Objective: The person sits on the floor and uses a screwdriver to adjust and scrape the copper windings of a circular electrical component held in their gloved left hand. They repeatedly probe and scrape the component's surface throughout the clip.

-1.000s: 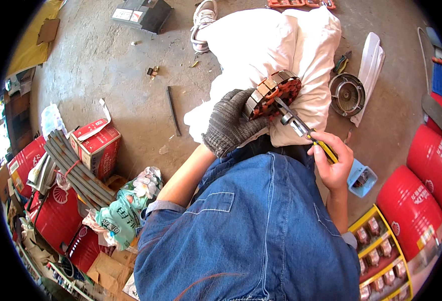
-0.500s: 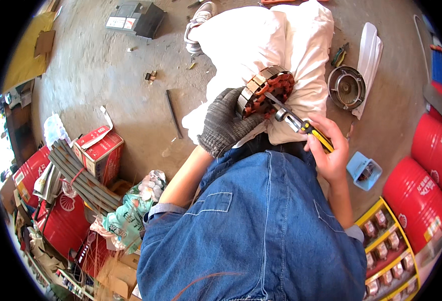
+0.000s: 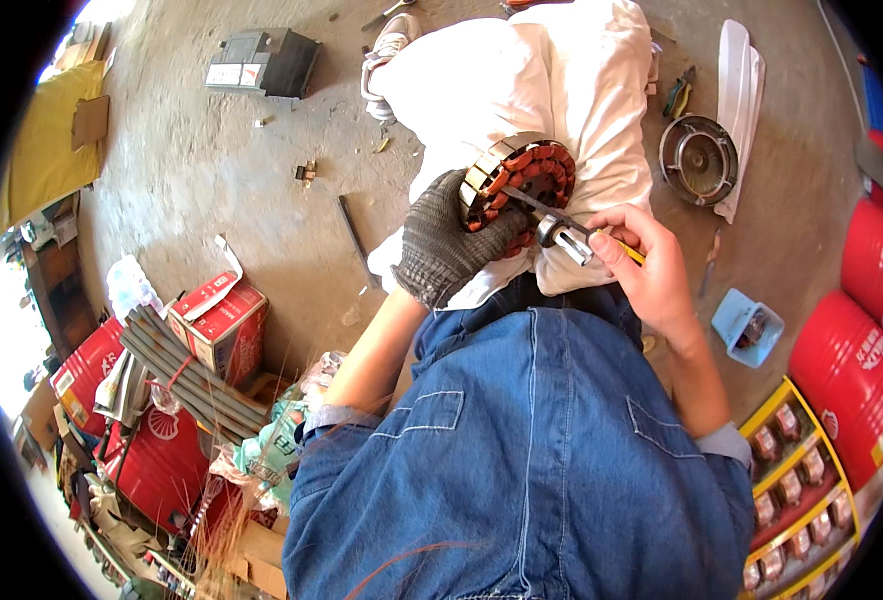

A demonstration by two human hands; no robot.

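A round motor stator [image 3: 521,180] with reddish copper windings and metal pole pieces around its rim rests tilted on my lap, over the white trousers [image 3: 601,130]. My left hand [image 3: 451,240], in a dark grey knit glove, is closed around its left side, thumb across the near face. A metal shaft [image 3: 566,242] sticks out of the stator toward me. My bare right hand [image 3: 646,265] grips a screwdriver [image 3: 546,208] with a yellow and black handle, mostly covered by the fingers. Its blade reaches across the windings; whether the tip touches them I cannot tell.
On the floor lie a black battery [image 3: 286,62], a dark bar [image 3: 353,232], pliers [image 3: 679,92] and a round metal housing [image 3: 699,160]. A blue plastic container [image 3: 747,328] stands right, near red drums [image 3: 851,370] and a yellow rack [image 3: 801,490]. Grey hoses [image 3: 186,370] are at left.
The stator has turned a little in my left hand, its wound face showing more. My right hand has shifted, and its fingers cover more of the screwdriver handle. The whole view has moved slightly.
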